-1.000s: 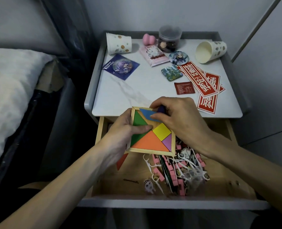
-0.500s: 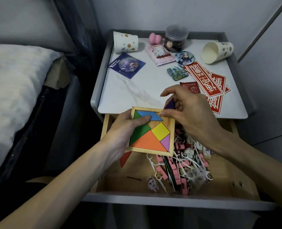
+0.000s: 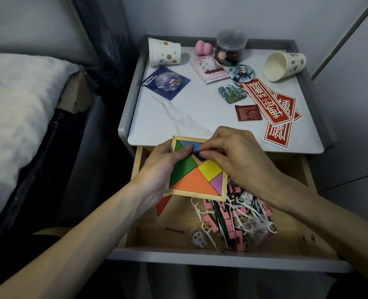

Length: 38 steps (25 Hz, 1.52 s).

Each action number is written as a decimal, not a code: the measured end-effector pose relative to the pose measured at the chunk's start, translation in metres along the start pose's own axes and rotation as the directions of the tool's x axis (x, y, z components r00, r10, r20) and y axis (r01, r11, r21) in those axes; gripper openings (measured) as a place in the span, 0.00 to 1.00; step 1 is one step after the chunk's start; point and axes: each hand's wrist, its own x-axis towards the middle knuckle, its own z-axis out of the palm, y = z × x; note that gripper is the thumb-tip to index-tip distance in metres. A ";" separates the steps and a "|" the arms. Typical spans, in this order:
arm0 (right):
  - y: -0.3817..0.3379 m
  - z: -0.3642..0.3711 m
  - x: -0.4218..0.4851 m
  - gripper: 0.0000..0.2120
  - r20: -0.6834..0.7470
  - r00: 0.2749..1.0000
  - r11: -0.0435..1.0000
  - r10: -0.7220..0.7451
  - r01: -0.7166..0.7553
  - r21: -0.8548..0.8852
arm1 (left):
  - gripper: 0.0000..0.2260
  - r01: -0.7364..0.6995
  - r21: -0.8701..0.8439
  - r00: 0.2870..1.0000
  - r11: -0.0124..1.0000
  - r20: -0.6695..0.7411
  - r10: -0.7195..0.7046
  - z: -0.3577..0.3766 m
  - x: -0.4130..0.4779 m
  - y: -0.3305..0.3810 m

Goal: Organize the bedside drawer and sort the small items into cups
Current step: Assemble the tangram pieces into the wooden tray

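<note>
- The tangram tray (image 3: pixel 197 193) is held at the centre of the frame, above the rear of the open drawer (image 3: pixel 157 234). Its far edge is at the front lip of the worktop (image 3: pixel 189 117).
- The left hand (image 3: pixel 163 167) grips the tray's left edge, with the thumb lying on the green piece (image 3: pixel 183 169).
- The right hand (image 3: pixel 237 156) pinches the dark purple piece (image 3: pixel 197 155) between thumb and fingertips. It holds the piece over the bare wood between the blue piece (image 3: pixel 189 145) and the yellow piece (image 3: pixel 210 170).
- Recommended method: hold the tray level. Turn the piece until its edges run parallel to the gap. Seat 1 corner first, then press it flat. Do not force it.
- The left thumb is touching or just beside the piece; draw it back so that it does not block seating.
- 1 red triangle (image 3: pixel 163 205) lies in the drawer below the tray's lower-left corner. It probably belongs in the tray.
- The small items (image 3: pixel 237 221) are piled at the lower centre-right of the frame.
- 2 cups lie on their sides on the worktop: the first cup (image 3: pixel 164 52) at top centre and the second cup (image 3: pixel 284 65) at upper right. Stand both upright before sorting.
</note>
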 end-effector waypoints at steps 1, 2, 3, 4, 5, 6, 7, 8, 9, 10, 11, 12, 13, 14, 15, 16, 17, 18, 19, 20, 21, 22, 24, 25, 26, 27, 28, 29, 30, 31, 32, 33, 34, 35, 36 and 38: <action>-0.001 0.002 0.000 0.05 -0.009 0.999 0.999 0.041 -0.041 0.010 | 0.10 -0.003 -0.007 1.000 1.000 0.000 0.003 0.000 0.000 0.000; -0.002 0.004 0.000 0.04 -0.017 0.997 0.997 0.073 -0.073 0.022 | 0.10 -0.005 -0.014 1.000 1.000 -0.002 0.005 0.000 0.000 -0.001; -0.002 0.005 0.000 0.03 -0.022 0.995 0.995 0.093 -0.093 0.038 | 0.10 -0.009 -0.020 1.000 1.000 -0.004 0.009 0.001 0.000 -0.001; -0.003 0.006 0.000 0.02 -0.024 0.995 0.994 0.102 -0.100 0.048 | 0.10 -0.013 -0.025 1.000 1.000 -0.005 0.013 0.001 -0.001 -0.001; -0.004 0.007 0.001 0.03 -0.026 0.995 0.994 0.100 -0.099 0.047 | 0.10 -0.017 -0.025 1.000 1.000 -0.004 0.017 0.001 -0.001 -0.001; -0.004 0.008 0.002 0.03 -0.027 0.996 0.995 0.089 -0.088 0.035 | 0.10 -0.020 -0.022 1.000 1.000 -0.004 0.020 0.001 -0.001 -0.001; -0.004 0.010 0.002 0.03 -0.028 0.997 0.997 0.076 -0.075 0.020 | 0.10 -0.021 -0.021 1.000 1.000 -0.003 0.021 0.001 -0.001 -0.001; -0.004 0.010 0.002 0.03 -0.030 0.997 0.998 0.065 -0.065 0.007 | 0.10 -0.021 -0.027 1.000 0.999 0.000 0.021 0.001 -0.002 -0.001; -0.003 0.011 0.002 0.04 -0.038 0.998 0.998 0.055 -0.055 -0.001 | 0.10 -0.019 -0.036 1.000 0.999 0.003 0.019 0.001 -0.002 -0.001; -0.002 0.011 0.002 0.05 -0.051 0.998 0.999 0.045 -0.045 -0.008 | 0.10 -0.016 -0.047 1.000 0.999 0.006 0.016 0.001 -0.002 0.000; -0.001 0.010 0.001 0.05 -0.071 0.997 0.999 0.031 -0.032 -0.016 | 0.10 -0.012 -0.055 1.000 0.998 0.008 0.013 0.001 -0.002 0.000; -0.001 0.009 0.001 0.05 -0.101 0.995 1.000 0.016 -0.019 -0.023 | 0.10 -0.007 -0.061 1.000 0.998 0.008 0.008 0.001 -0.002 0.001; 0.001 0.008 0.001 0.05 -0.141 0.990 1.000 0.005 -0.009 -0.022 | 0.10 -0.003 -0.065 1.000 0.998 0.009 0.003 0.000 -0.001 0.003; 0.002 0.006 0.001 0.04 -0.181 0.984 1.000 0.006 -0.008 -0.012 | 0.11 0.002 -0.070 1.000 0.998 0.009 -0.001 0.000 -0.001 0.004; 0.004 0.004 0.001 0.03 -0.215 0.976 1.000 0.015 -0.015 0.003 | 0.11 0.003 -0.073 1.000 0.997 0.006 -0.002 -0.001 -0.001 0.004; 0.005 0.003 0.001 0.03 -0.241 0.970 0.999 0.035 -0.030 0.023 | 0.12 -0.003 -0.073 1.000 0.997 -0.003 0.003 -0.001 -0.001 0.005; 0.006 0.002 0.001 0.03 -0.258 0.964 0.997 0.066 -0.053 0.055 | 0.14 -0.014 -0.069 1.000 0.998 -0.024 0.012 -0.002 0.000 0.005; 0.006 0.002 0.001 0.03 -0.263 0.959 0.991 0.106 -0.080 0.106 | 0.14 -0.029 -0.072 0.998 0.997 -0.057 0.025 -0.003 0.001 0.006; 0.006 0.003 -0.001 0.03 -0.257 0.955 0.979 0.147 -0.103 0.175 | 0.15 -0.048 -0.085 0.994 0.995 -0.105 0.039 -0.005 0.002 0.008; 0.004 0.005 -0.002 0.03 -0.243 0.952 0.959 0.185 -0.121 0.255 | 0.14 -0.069 -0.110 0.986 0.992 -0.161 0.051 -0.009 0.002 0.012; 0.002 0.007 -0.003 0.03 -0.232 0.949 0.936 0.213 -0.130 0.329 | 0.14 -0.096 -0.138 0.974 0.986 -0.216 0.065 -0.015 0.004 0.017; 0.002 0.010 -0.005 0.03 -0.221 0.948 0.914 0.231 -0.133 0.384 | 0.14 -0.126 -0.168 0.960 0.978 -0.269 0.077 -0.022 0.006 0.023; 0.005 0.020 -0.008 0.03 -0.154 0.958 0.887 0.243 -0.155 0.435 | 0.14 -0.188 -0.227 0.931 0.956 -0.352 0.099 -0.036 0.009 0.035; 0.006 0.027 -0.009 0.03 -0.073 0.974 0.893 0.217 -0.167 0.418 | 0.15 -0.210 -0.251 0.918 0.945 -0.383 0.102 -0.043 0.010 0.040; 0.006 0.036 -0.012 0.04 0.039 0.987 0.923 0.158 -0.161 0.349 | 0.15 -0.218 -0.273 0.911 0.937 -0.401 0.096 -0.048 0.011 0.044; 0.004 0.049 -0.015 0.06 0.170 0.983 0.964 0.074 -0.114 0.241 | 0.15 -0.219 -0.296 0.908 0.930 -0.409 0.084 -0.051 0.011 0.046; 0.003 0.065 -0.018 0.09 0.294 0.956 0.991 -0.015 -0.026 0.134 | 0.15 -0.217 -0.316 0.909 0.924 -0.410 0.073 -0.053 0.010 0.048; 0.003 0.083 -0.019 0.12 0.397 0.913 0.995 -0.098 0.087 0.044 | 0.14 -0.215 -0.327 0.909 0.920 -0.413 0.065 -0.052 0.010 0.049; 0.002 0.102 -0.019 0.15 0.488 0.860 0.979 -0.152 0.200 -0.048 | 0.13 -0.212 -0.328 0.906 0.920 -0.419 0.060 -0.052 0.011 0.049; 0.002 0.118 -0.018 0.18 0.550 0.815 0.941 -0.182 0.306 -0.143 | 0.13 -0.212 -0.320 0.901 0.924 -0.429 0.058 -0.052 0.011 0.048; 0.000 0.132 -0.013 0.19 0.580 0.789 0.898 -0.202 0.386 -0.212 | 0.12 -0.213 -0.311 0.897 0.926 -0.439 0.059 -0.053 0.012 0.048; -0.002 0.143 -0.008 0.17 0.582 0.781 0.874 -0.228 0.427 -0.231 | 0.12 -0.213 -0.306 0.894 0.928 -0.444 0.059 -0.054 0.012 0.048; -0.007 0.148 -0.002 0.12 0.574 0.781 0.873 -0.245 0.435 -0.219 | 0.12 -0.212 -0.306 0.894 0.928 -0.445 0.058 -0.055 0.012 0.049; -0.008 0.150 0.003 0.09 0.571 0.784 0.889 -0.242 0.415 -0.193 | 0.12 -0.212 -0.306 0.894 0.928 -0.444 0.057 -0.056 0.012 0.049; -0.007 0.153 0.007 0.08 0.571 0.777 0.883 -0.266 0.434 -0.179 | 0.13 -0.213 -0.307 0.894 0.928 -0.444 0.058 -0.056 0.012 0.050; -0.005 0.156 0.007 0.07 0.578 0.770 0.889 -0.269 0.430 -0.159 | 0.13 -0.215 -0.304 0.898 0.928 -0.435 0.066 -0.056 0.012 0.051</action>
